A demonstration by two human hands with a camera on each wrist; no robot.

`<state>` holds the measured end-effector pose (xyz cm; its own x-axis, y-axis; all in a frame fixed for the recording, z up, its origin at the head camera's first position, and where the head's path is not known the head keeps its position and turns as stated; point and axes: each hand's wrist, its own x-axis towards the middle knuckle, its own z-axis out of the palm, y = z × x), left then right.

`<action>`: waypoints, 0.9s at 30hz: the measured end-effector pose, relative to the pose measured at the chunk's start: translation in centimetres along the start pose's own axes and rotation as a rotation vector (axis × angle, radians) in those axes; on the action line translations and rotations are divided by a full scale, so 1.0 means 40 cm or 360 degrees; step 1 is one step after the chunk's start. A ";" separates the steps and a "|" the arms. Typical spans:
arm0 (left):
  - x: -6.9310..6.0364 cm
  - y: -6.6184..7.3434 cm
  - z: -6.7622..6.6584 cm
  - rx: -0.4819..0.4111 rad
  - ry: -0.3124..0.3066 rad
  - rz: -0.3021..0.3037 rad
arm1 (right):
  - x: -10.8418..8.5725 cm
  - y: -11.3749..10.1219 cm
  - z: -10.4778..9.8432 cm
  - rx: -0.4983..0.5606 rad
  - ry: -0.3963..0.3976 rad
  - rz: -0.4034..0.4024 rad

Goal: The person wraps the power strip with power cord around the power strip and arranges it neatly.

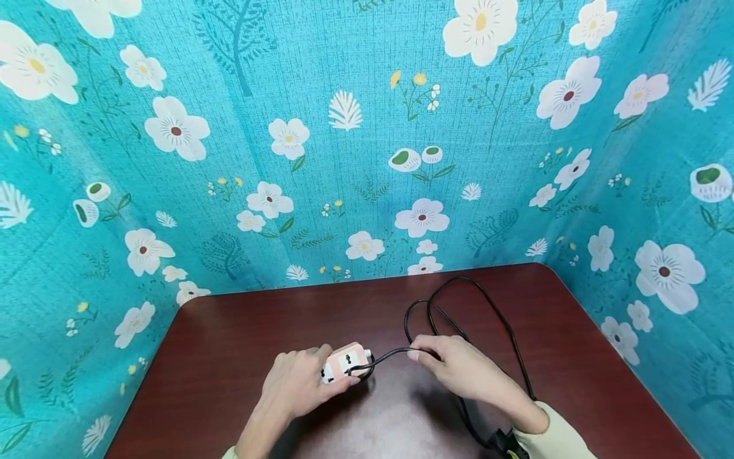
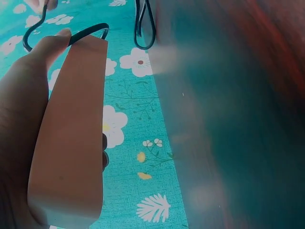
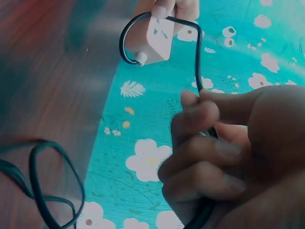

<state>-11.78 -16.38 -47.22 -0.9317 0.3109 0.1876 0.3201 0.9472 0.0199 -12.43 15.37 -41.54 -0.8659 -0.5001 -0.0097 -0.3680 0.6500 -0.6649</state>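
Note:
My left hand (image 1: 301, 377) grips a small pink-and-white power strip (image 1: 348, 361) with black socket holes on its face. The left thumb presses the black cord (image 1: 392, 352) against the strip where it loops around the end. In the left wrist view the plain pink side of the power strip (image 2: 71, 129) fills much of the picture. To the right, my right hand (image 1: 459, 364) holds the cord with curled fingers. Seen from the right wrist, the cord (image 3: 198, 62) runs from the white collar at the strip's end over the thumb and into the right hand (image 3: 214, 148).
Loose coils of the cord (image 1: 493, 306) lie on the dark red-brown table (image 1: 246, 331) beyond and beside the right hand. A black plug-like end (image 1: 506, 442) is near the right sleeve. A turquoise flowered cloth (image 1: 344, 191) hangs behind and on both sides.

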 end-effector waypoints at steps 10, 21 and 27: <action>0.012 0.008 -0.012 0.0003 0.0080 0.0050 | 0.042 -0.041 0.000 -0.0230 0.0399 -0.0014; 0.004 0.026 -0.007 -0.0018 0.0117 0.0163 | 0.086 -0.020 0.013 -0.0130 0.0422 0.0064; 0.002 0.033 -0.006 0.0016 0.0109 0.0178 | 0.093 -0.006 0.018 -0.0098 0.0411 0.0026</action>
<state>-11.38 -15.11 -46.94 -0.8763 0.4091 0.2546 0.4195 0.9077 -0.0146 -15.34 12.94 -41.94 -0.9267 -0.3319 0.1763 -0.3665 0.6945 -0.6192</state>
